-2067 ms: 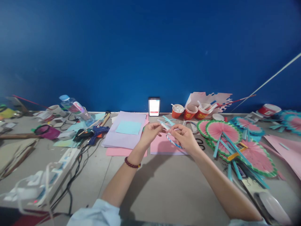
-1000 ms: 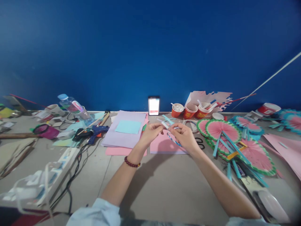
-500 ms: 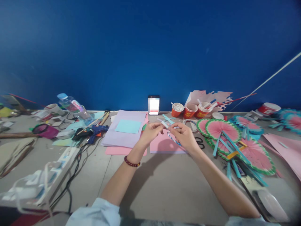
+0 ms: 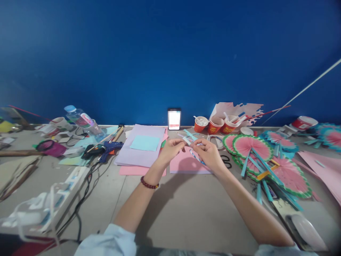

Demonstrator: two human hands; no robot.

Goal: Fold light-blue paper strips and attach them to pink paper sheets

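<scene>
My left hand (image 4: 172, 148) and my right hand (image 4: 207, 152) are close together above the table, both with fingers pinched. Between the fingertips is a thin pale strip (image 4: 187, 139), partly see-through; its exact kind is unclear. Under my right fingers shows a blue-and-white patterned curved edge (image 4: 196, 156), mostly covered by the hand. Below the hands lies a pink sheet of paper (image 4: 183, 164). Just left of my left hand, a light-blue paper piece (image 4: 145, 143) rests on a stack of lilac paper (image 4: 126, 156).
A phone (image 4: 174, 119) stands against the blue wall. Red paper cups (image 4: 215, 126) hold small items. Watermelon-coloured paper fans (image 4: 253, 147) pile up at right, near a white mouse (image 4: 306, 231). At left are a bottle (image 4: 85, 121), a blue glue gun (image 4: 110, 147) and a power strip (image 4: 66, 195).
</scene>
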